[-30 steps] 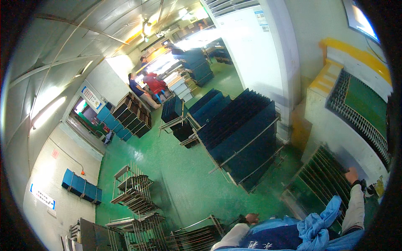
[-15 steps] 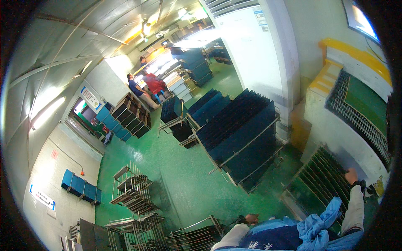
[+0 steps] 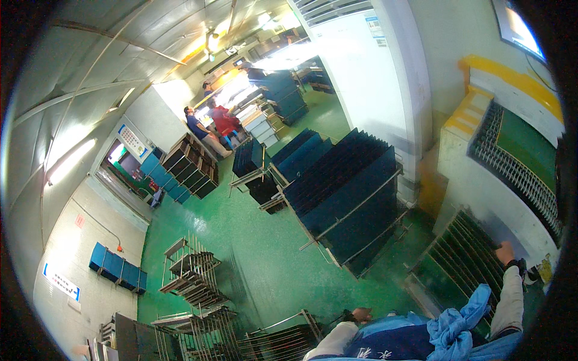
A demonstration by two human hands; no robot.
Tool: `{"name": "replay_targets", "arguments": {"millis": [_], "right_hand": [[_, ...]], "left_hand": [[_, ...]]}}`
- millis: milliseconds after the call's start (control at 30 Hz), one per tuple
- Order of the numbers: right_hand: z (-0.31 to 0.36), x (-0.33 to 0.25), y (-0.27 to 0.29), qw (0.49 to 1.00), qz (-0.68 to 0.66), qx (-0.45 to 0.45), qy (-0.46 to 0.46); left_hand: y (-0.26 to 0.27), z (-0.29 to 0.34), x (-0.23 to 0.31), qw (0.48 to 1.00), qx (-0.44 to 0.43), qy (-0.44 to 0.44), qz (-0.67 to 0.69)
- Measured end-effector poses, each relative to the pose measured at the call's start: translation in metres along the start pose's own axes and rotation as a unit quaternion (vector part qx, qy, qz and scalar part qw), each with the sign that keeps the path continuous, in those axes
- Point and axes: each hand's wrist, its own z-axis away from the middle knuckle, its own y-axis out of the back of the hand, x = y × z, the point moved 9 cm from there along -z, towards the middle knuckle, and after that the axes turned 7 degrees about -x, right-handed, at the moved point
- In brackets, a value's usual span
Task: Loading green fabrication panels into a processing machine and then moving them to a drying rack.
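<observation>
On a glossy green floor (image 3: pixel 274 265), racked dark panels (image 3: pixel 466 253), whitish walls (image 3: pixel 54 240), hands (image 3: pixel 504 253) near panels, grip unclear.

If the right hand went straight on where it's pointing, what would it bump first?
Probably the white side of the yellow-edged machine; the right hand is at the end of the dark racked panels, and depth is hard to judge.

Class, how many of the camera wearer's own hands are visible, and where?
2: the right hand is at the edge of the dark panels at lower right; the left hand is at bottom centre.
</observation>
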Motion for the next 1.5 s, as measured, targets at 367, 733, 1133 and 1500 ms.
{"name": "replay_targets", "arguments": {"millis": [367,733,1133,1500], "right_hand": [[0.009,0.002,0.008,1.000,0.004,0.012,0.025],[-0.004,0.007,-0.003,0.999,-0.004,0.018,0.028],[-0.010,0.003,-0.009,0.999,-0.019,-0.039,0.002],[-0.008,0.021,-0.010,0.999,-0.035,0.003,0.027]], "left_hand": [[-0.003,0.018,0.031,0.999,0.029,0.012,0.014],[-0.001,0.005,0.015,0.997,0.037,-0.055,-0.038],[-0.001,0.000,0.003,0.994,0.009,-0.100,-0.053],[-0.016,0.023,0.042,0.940,-0.048,-0.275,-0.193]]}}
